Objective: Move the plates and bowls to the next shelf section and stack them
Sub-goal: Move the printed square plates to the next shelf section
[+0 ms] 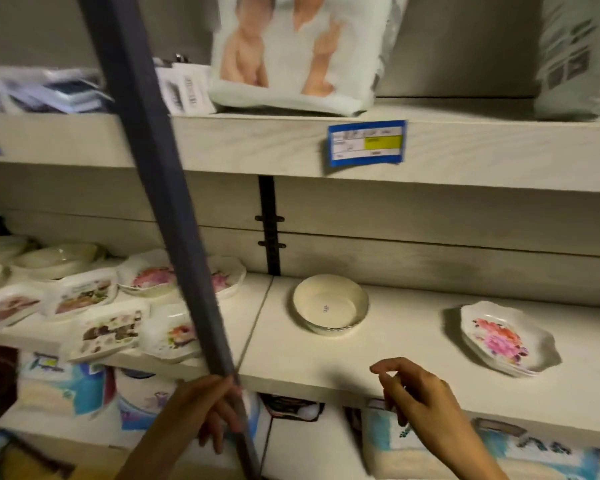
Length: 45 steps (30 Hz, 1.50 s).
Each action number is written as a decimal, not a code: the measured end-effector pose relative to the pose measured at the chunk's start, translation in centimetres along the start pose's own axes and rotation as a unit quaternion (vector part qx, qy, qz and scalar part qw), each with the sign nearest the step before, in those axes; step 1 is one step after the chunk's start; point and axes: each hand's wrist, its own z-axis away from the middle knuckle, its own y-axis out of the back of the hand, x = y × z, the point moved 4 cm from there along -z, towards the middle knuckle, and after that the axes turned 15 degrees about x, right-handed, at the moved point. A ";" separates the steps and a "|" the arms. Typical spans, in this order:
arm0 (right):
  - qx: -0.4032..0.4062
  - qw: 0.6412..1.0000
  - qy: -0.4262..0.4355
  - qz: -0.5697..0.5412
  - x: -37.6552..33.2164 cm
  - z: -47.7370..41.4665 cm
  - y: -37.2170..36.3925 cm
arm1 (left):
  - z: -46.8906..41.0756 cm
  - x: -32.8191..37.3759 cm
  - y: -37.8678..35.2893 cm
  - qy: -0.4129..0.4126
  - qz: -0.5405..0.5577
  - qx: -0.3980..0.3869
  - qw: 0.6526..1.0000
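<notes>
Left hand (205,407) curls round the dark grey metal upright (174,237), probably steadying; right hand (420,393) hovers loosely curled, empty, off the pale wooden shelf's (326,362) front edge. Round cream bowl (329,303) and floral white plate stack (499,337) sit apart there, apparently sorted by kind

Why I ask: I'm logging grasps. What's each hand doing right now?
Left hand: grips the grey upright post.
Right hand: open, fingers loosely curled, holding nothing.

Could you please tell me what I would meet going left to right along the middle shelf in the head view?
Plain white bowls, floral plate, dark upright post, cream bowl, stack of floral plates.
</notes>
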 end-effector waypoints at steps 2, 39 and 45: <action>-0.020 0.999 -0.009 -0.044 -2.7 1.3 -3.9 | -1.3 -2.1 3.7 0.002 -0.010 0.011 1.000; 0.028 0.974 -0.180 -0.134 -21.0 2.7 -39.1 | -20.7 -12.6 29.1 0.150 0.116 0.004 0.982; 0.026 0.968 -0.225 -0.112 -20.9 3.0 -40.0 | -21.4 -13.2 30.4 0.094 0.098 0.036 0.990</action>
